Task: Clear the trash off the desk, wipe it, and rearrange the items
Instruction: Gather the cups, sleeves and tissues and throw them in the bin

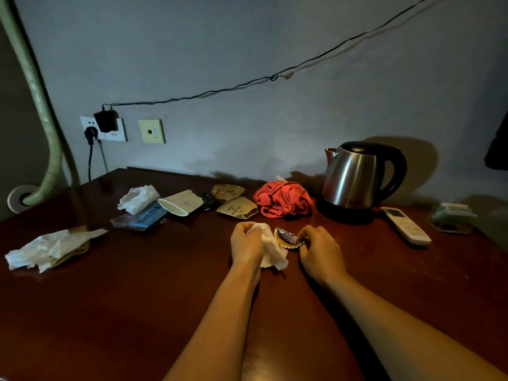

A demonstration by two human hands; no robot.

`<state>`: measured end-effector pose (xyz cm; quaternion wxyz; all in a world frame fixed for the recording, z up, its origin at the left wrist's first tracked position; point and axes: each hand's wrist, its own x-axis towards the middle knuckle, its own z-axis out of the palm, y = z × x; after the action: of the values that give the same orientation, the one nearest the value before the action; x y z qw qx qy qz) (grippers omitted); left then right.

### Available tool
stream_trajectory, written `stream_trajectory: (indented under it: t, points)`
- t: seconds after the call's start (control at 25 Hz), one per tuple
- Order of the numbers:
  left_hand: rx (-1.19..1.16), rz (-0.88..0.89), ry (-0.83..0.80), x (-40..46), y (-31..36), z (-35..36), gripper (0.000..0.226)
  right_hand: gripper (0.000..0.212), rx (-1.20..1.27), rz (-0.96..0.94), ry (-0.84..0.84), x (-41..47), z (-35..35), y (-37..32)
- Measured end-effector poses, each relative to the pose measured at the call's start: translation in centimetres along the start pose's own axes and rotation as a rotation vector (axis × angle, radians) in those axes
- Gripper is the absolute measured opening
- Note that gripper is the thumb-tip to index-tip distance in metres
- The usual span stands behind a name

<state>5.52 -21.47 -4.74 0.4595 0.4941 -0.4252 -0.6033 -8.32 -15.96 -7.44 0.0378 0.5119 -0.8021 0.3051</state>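
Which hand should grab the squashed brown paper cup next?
Probably left. The left hand, gripping a tissue, sits nearer the brown paper cup; the right hand holds a wrapper.

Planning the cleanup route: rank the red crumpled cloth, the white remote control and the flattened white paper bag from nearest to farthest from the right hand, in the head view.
From the right hand:
1. Red crumpled cloth: just behind the hand, beside the kettle.
2. White remote control: off to the right, near the desk's right edge.
3. Flattened white paper bag: far left of the desk, beyond the left hand.
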Motion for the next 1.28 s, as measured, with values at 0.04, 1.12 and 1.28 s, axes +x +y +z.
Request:
stream_trajectory:
  t: [0.04,1.12,1.28]
  points:
    - [0.029,0.024,0.008,0.0,-0.1,0.0,0.016,0.017,-0.004,0.013,0.01,0.0,0.0,0.0]
    - [0.34,0.281,-0.253,-12.1,-1.8,4.2,0.025,0.014,0.649,0.39,0.105,-9.2,-19.6,8.0]
    - [0.242,0.264,-0.336,-16.5,-2.2,7.6,0.029,0.018,0.621,0.419,0.18,-11.9,-23.6,11.0]
